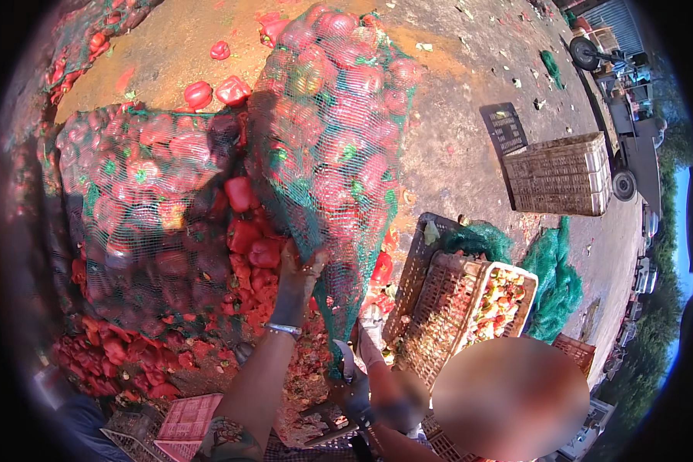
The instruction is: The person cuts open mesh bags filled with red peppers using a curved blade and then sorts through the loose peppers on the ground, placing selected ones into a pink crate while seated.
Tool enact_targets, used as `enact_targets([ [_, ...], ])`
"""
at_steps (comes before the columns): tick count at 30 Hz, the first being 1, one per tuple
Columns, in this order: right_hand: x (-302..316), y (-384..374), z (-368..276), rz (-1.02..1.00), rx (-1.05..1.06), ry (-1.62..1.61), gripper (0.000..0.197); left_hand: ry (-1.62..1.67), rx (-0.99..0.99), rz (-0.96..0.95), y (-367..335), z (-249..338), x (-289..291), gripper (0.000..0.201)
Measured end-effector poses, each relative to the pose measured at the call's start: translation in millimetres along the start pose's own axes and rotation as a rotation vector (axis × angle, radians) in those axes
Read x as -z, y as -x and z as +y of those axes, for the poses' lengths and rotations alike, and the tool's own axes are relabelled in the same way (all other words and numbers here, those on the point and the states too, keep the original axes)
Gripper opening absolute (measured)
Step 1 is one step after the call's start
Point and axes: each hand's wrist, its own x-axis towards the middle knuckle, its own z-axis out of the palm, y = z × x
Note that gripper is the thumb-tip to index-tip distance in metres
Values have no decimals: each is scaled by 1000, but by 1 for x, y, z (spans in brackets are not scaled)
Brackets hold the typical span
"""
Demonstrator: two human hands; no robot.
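Your left forearm (256, 373), foremost; left hand (301, 269) gripping the sack (327, 146) ahead, right hand (352, 396) closed round a knife (344, 356); sack probably heavy, limp-meshed, peppers (354, 52) bruisable, best held near its tapered end (342, 304)

Ground (458, 138): I see a flat, dusty brown surface, scattered with leafy scraps.
Mesh sacks: I have one bulging green sack of red peppers (331, 115) stretched along it, with a second sack (142, 208) to its left.
Loose peppers (232, 91): I spot a few beyond the second sack.
Crates: I find a pale crate (558, 175) beside a dark crate (503, 128).
Netting (554, 285): I see it crumpled, green.
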Motion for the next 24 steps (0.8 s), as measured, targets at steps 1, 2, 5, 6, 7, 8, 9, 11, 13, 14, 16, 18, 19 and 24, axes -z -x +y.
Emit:
enact_targets([
  [1, 0, 1, -3, -2, -19, -60, 21, -25, 11, 20, -15, 0, -13, 57],
  [2, 0, 2, -5, -5, -38, -118, 16, -48, 22, 42, -25, 0, -22, 54],
  [5, 3, 3, -3, -27, -113, -271, 10, -129, -72, 78, -50, -22, -27, 39],
  [6, 4, 1, 3, -30, -154, -314, 9, -205, -153, 107, -54, -26, -29, 34],
  [7, 5, 0, 9, -34, -196, -356, 9, -280, -234, 138, -59, -27, -27, 29],
  [8, 5, -1, 15, -47, -168, -363, 11, -354, -316, 171, -60, -29, -22, 25],
  [9, 3, -5, 21, -57, -140, -372, 13, -327, -232, 147, -62, -27, -14, 21],
  [11, 3, -7, 28, -97, -113, -345, 16, -272, -62, 99, -63, -26, 3, 15],
  [13, 7, -12, 36, -152, -125, -283, 18, -112, -42, 55, -35, -7, -8, 12],
  [14, 9, -10, 43, -146, -182, -256, 19, -30, -32, 36, -22, 2, -10, 11],
  [16, 6, -7, 59, -144, -289, -199, 20, -30, 4, 57, -4, -7, 14, 12],
  [18, -9, -3, 84, -47, -305, -264, 19, -81, 19, 77, 20, -18, 38, 11],
  [19, -7, 1, 89, -34, -289, -288, 22, -60, -30, 42, 36, -23, 39, 11],
  [24, 36, -8, 190, -275, 143, 456, 51, -420, -87, 79, 76, -63, 67, 14],
])
